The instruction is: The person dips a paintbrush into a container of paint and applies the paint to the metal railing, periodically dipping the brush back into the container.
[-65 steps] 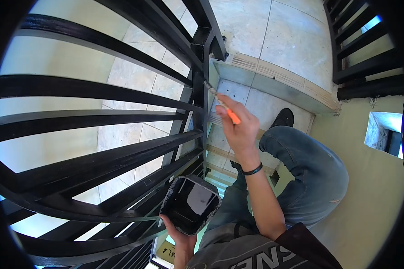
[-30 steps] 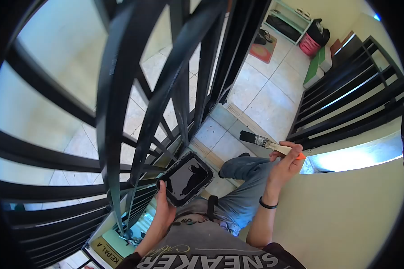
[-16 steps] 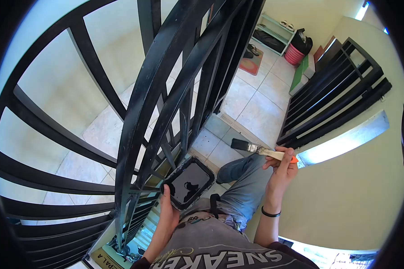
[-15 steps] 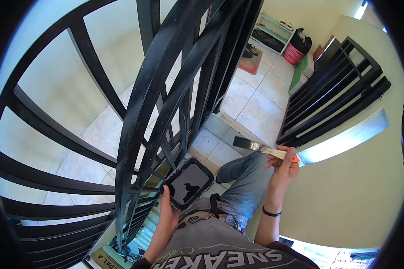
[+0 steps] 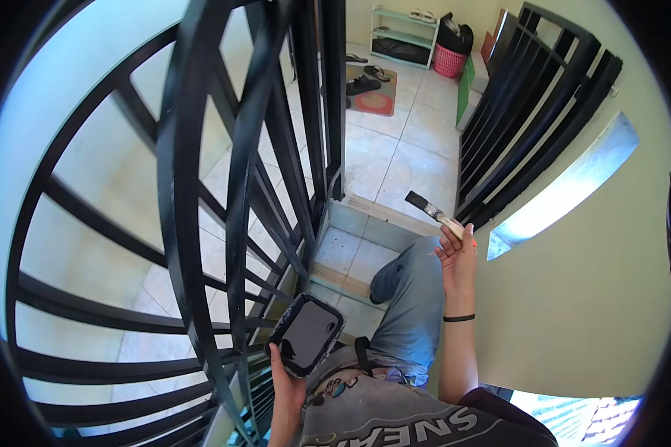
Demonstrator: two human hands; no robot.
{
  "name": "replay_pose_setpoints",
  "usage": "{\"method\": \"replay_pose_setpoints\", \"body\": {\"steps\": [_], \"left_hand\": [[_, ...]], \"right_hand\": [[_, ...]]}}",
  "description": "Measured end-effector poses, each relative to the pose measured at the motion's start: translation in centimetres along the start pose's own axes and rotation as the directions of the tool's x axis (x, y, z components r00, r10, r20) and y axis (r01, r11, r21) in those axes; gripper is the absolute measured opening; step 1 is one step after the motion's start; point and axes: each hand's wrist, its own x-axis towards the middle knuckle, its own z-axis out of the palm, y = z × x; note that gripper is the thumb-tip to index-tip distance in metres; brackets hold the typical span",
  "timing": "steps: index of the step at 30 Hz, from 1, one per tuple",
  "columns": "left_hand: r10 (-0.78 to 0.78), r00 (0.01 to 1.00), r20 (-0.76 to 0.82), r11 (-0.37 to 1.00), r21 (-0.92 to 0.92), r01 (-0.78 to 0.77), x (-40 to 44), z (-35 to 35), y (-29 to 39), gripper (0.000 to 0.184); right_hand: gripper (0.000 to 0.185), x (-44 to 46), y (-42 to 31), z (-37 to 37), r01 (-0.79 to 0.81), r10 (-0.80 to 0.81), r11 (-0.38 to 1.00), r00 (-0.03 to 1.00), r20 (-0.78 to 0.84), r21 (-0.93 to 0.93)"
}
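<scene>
My left hand (image 5: 285, 385) grips the near edge of a black paint tray (image 5: 307, 334), its thumb over the rim and the other fingers hidden beneath. Dark glossy paint lies in the tray and mirrors a silhouette. Raised over my right knee, my right hand (image 5: 457, 252) holds a paintbrush (image 5: 440, 217) by its pale wooden handle. The brush's bristles are coated black and point up and left, away from the railing. Black metal railing bars (image 5: 175, 164) rise on my left, close beside the tray.
Tiled steps (image 5: 339, 249) lie below my bent leg (image 5: 414, 283). Ahead are a mat (image 5: 380, 100) with footwear, a shoe rack (image 5: 402, 36) and a pink basket (image 5: 447, 61). Another black railing (image 5: 533, 112) stands along the right wall (image 5: 566, 313).
The view has turned, so the railing and floor appear shifted. The brush has tilted more steeply, with its handle lower. The tray stays in my left hand.
</scene>
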Motion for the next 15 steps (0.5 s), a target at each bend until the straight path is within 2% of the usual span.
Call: {"method": "replay_pose_setpoints", "body": {"steps": [5, 9, 15], "left_hand": [[0.000, 0.999, -0.034, 0.999, 0.053, 0.002, 0.3, 3.0, 0.6, 0.072], [0.022, 0.999, -0.037, 0.995, 0.099, -0.018, 1.4, 5.2, 0.9, 0.072], [0.062, 0.998, -0.004, 0.988, 0.142, -0.061, 2.6, 6.7, 0.6, 0.070]], "right_hand": [[0.051, 0.3, 4.0, -2.8, -0.084, 0.089, 0.995, 0.993, -0.078, 0.062], [0.051, 0.4, 4.1, -4.6, -0.103, 0.117, 0.987, 0.987, -0.112, 0.124], [0.050, 0.9, 4.3, -5.6, -0.038, 0.046, 0.998, 0.981, -0.186, 0.045]]}}
